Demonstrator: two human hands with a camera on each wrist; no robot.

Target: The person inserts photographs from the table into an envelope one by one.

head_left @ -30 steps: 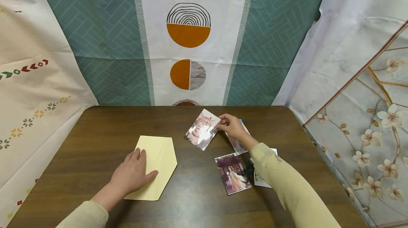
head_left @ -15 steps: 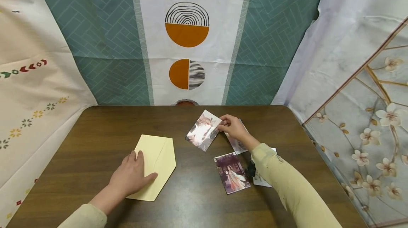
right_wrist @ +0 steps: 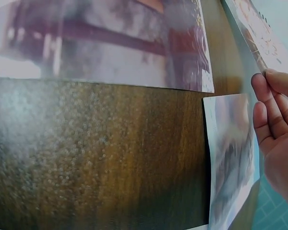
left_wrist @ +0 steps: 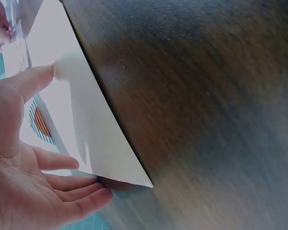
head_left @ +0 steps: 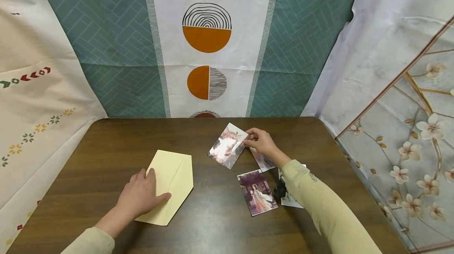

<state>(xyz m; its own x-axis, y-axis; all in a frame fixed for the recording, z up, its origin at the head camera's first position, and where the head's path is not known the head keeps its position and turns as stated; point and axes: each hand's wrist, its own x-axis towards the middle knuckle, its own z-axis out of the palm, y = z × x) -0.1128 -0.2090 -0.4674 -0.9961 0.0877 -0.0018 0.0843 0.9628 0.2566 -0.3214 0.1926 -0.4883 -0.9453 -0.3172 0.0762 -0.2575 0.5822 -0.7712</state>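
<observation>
In the head view my left hand (head_left: pixel 139 195) rests with relaxed fingers on a pale yellow envelope (head_left: pixel 179 185) at the left of the table. The left wrist view shows my thumb touching the envelope (left_wrist: pixel 79 115), my other fingers near its edge. My right hand (head_left: pixel 261 142) pinches the right corner of a glossy cat photo (head_left: pixel 227 145), tilted so that light glares on it. Thumb and index finger meet at the photo's edge (right_wrist: pixel 252 36) in the right wrist view. Below this hand lies a second photo (head_left: pixel 263 161), partly covered by it.
A purple-toned photo of a robed figure (head_left: pixel 257 193) lies nearer the front. Beside it, another photo (head_left: pixel 291 201) is mostly hidden by the right sleeve and a small black object (head_left: pixel 280 188). The brown wooden table (head_left: pixel 213 222) ends at a patterned cloth (head_left: pixel 209 49).
The envelope has turned slightly under my left hand, which has shifted a little left. My right hand keeps pinching the cat photo; its glare has spread, and the photo has moved slightly right.
</observation>
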